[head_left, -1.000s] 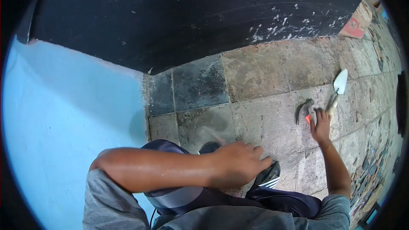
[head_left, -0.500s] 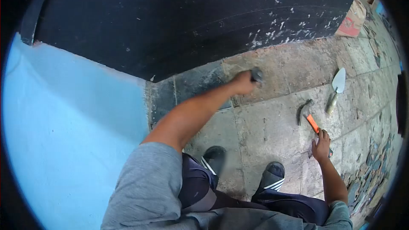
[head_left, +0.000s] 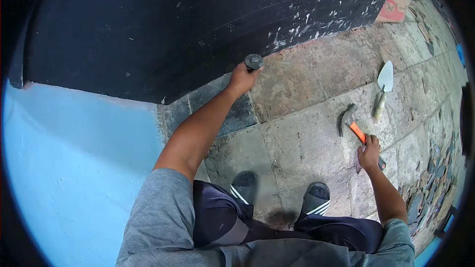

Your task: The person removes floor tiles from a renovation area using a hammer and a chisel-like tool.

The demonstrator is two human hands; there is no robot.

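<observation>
Person stands on worn tile floor [head_left: 292,143], both arms out. R hand [head_left: 369,152] has fingers curled over the hammer [head_left: 357,132], clamped on the handle's dark lower part; can't tell if the handle is off the floor or resting on it. Hammer: claw type, greyish metal head w/ dark curved claw, bright orange section below it, then black grip, whose end pokes out past the hand w/ a small orange mark. It's on the person's R side, head pointing away, up & left in view.

L hand [head_left: 241,80] is reached fwd, fingers clamped round a dark tool [head_left: 254,61]; only its round, flat, greyish-black end shows well, rest hidden by the hand. It's nr the black wall [head_left: 148,34], above the dark tiles [head_left: 232,121].

Trowel [head_left: 385,78] lies just beyond the hammer, apart from it: pale pointed blade facing away, worn light-coloured handle twd the person. Broken pieces [head_left: 430,188] are heaped far R; blue wall [head_left: 74,138] on L.
</observation>
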